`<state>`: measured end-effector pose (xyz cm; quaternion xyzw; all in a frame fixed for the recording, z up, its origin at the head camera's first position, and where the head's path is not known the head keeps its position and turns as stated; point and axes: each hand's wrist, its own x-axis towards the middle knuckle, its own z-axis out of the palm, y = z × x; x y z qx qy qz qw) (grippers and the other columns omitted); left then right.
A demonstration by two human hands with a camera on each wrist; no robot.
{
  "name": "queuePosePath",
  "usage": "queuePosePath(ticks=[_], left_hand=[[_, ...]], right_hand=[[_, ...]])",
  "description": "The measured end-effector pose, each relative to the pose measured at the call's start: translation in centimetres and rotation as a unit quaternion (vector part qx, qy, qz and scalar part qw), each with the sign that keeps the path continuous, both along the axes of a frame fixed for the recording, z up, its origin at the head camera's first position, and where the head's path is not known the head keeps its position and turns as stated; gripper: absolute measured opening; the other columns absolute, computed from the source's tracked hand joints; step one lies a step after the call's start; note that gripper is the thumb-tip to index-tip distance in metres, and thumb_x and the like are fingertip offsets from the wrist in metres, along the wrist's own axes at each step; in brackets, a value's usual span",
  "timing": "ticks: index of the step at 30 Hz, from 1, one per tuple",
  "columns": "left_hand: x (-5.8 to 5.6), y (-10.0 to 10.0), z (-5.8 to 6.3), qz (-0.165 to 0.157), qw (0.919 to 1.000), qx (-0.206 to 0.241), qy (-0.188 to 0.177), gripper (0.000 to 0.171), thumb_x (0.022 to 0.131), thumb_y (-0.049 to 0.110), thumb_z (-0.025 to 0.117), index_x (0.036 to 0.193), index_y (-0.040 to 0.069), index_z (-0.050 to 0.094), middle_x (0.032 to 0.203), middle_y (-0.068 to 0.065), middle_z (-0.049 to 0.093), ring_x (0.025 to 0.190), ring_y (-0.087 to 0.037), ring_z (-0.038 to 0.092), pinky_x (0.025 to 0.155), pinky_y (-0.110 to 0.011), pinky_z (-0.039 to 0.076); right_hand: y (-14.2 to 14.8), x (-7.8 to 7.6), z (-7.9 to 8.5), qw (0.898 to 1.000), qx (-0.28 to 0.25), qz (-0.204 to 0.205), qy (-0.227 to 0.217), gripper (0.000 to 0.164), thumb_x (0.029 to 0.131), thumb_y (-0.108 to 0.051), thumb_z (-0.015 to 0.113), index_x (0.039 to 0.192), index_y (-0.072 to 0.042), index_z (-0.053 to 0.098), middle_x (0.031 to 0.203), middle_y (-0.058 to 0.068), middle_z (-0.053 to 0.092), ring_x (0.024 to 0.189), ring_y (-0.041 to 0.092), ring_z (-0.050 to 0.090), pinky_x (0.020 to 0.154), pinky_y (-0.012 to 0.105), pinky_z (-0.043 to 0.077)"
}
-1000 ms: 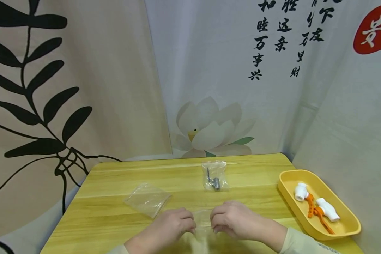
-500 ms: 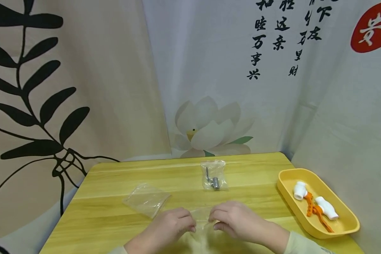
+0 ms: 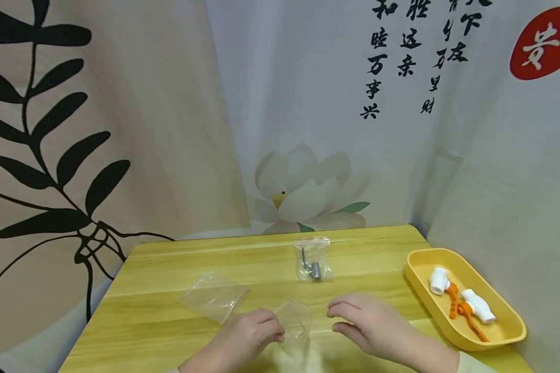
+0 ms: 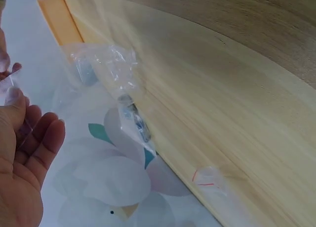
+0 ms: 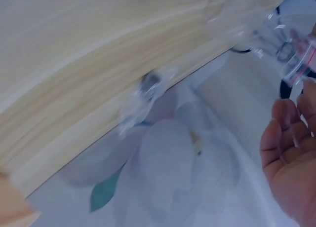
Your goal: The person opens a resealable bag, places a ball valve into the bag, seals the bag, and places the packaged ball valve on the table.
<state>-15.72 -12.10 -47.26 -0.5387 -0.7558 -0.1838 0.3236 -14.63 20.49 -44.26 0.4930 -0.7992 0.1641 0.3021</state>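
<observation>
My left hand (image 3: 249, 334) pinches a clear plastic zip bag (image 3: 295, 320) between thumb and fingers over the near middle of the table. In the left wrist view the thumb presses the film of the held bag against the curled fingers. To the right of the bag, my right hand (image 3: 371, 326) has its fingers loosely bent and apart, with nothing in them. The right wrist view shows the right hand's palm (image 5: 296, 163) beside the bag, whose red seal line (image 5: 308, 59) is visible. A second clear bag (image 3: 213, 296) lies flat beyond my left hand.
Farther back lies a small clear bag with metal parts (image 3: 313, 261). At the right edge a yellow tray (image 3: 466, 339) holds white fittings (image 3: 478, 305) with orange handles (image 3: 469, 324). A printed curtain (image 3: 308, 103) hangs behind the table (image 3: 168, 269).
My right hand has let go of the bag and moved to the right, fingers spreading. My left hand still pinches the bag, whose top now stands looser.
</observation>
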Motion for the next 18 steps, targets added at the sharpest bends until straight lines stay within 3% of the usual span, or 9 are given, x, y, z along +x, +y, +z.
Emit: queuePosePath(ticks=[3, 7, 10, 12, 14, 15, 18], left_hand=[[0.1, -0.1, 0.0, 0.003, 0.9999, -0.001, -0.012, 0.03, 0.111, 0.032, 0.055, 0.094, 0.017, 0.075, 0.09, 0.011, 0.07, 0.082, 0.002, 0.068, 0.081, -0.004, 0.055], [0.0, -0.2, 0.0, 0.01, 0.9996, -0.001, -0.024, 0.008, 0.1, 0.021, 0.074, 0.094, 0.017, 0.074, 0.091, 0.011, 0.07, 0.083, 0.001, 0.068, 0.081, -0.004, 0.055], [-0.1, -0.3, 0.1, 0.017, 0.9994, 0.004, -0.031, 0.012, 0.088, 0.013, 0.084, 0.094, 0.016, 0.074, 0.091, 0.01, 0.069, 0.083, 0.0, 0.068, 0.081, -0.004, 0.055], [-0.2, -0.4, 0.1, 0.02, 0.9991, 0.008, -0.036, 0.014, 0.087, 0.011, 0.084, 0.094, 0.015, 0.073, 0.091, 0.01, 0.068, 0.083, 0.0, 0.069, 0.08, -0.004, 0.055], [-0.2, -0.5, 0.1, 0.023, 0.999, 0.01, -0.038, 0.007, 0.093, 0.014, 0.08, 0.094, 0.015, 0.073, 0.091, 0.009, 0.068, 0.082, 0.0, 0.069, 0.08, -0.004, 0.055], [-0.2, -0.5, 0.1, 0.026, 0.9989, 0.011, -0.038, 0.005, 0.096, 0.016, 0.078, 0.093, 0.015, 0.073, 0.091, 0.009, 0.068, 0.082, 0.0, 0.069, 0.079, -0.004, 0.054], [-0.3, -0.5, 0.1, 0.03, 0.9986, 0.01, -0.042, 0.011, 0.102, 0.02, 0.071, 0.093, 0.015, 0.074, 0.091, 0.01, 0.068, 0.081, 0.0, 0.069, 0.079, -0.003, 0.054]], right_hand=[[2.0, -0.4, 0.3, 0.999, -0.004, -0.053, 0.007, 0.012, 0.104, -0.033, 0.072, 0.11, -0.022, 0.072, 0.106, -0.01, 0.076, 0.092, 0.009, 0.075, 0.079, 0.024, 0.062], [5.7, -1.3, 0.9, 0.99, -0.005, -0.143, 0.017, 0.012, 0.1, -0.037, 0.077, 0.1, -0.025, 0.074, 0.094, -0.013, 0.076, 0.079, 0.005, 0.072, 0.066, 0.023, 0.058], [9.1, -1.8, 1.5, 0.967, 0.008, -0.249, -0.059, 0.01, 0.094, -0.032, 0.084, 0.094, -0.026, 0.076, 0.087, -0.015, 0.075, 0.073, 0.003, 0.068, 0.06, 0.024, 0.055], [11.7, -2.1, 1.9, 0.935, 0.024, -0.321, -0.148, 0.009, 0.093, -0.028, 0.084, 0.094, -0.024, 0.076, 0.084, -0.014, 0.074, 0.068, 0.003, 0.065, 0.059, 0.026, 0.054], [14.5, -2.3, 2.2, 0.887, 0.043, -0.395, -0.235, 0.007, 0.097, -0.028, 0.079, 0.094, -0.023, 0.075, 0.082, -0.012, 0.071, 0.068, 0.006, 0.061, 0.058, 0.031, 0.051], [16.0, -2.4, 2.2, 0.865, 0.051, -0.419, -0.271, 0.01, 0.1, -0.029, 0.075, 0.094, -0.022, 0.074, 0.082, -0.01, 0.071, 0.068, 0.008, 0.061, 0.058, 0.033, 0.05], [20.0, -2.6, 1.6, 0.812, 0.074, -0.467, -0.342, 0.02, 0.103, -0.033, 0.068, 0.092, -0.017, 0.071, 0.079, -0.004, 0.066, 0.069, 0.015, 0.057, 0.057, 0.036, 0.044]])
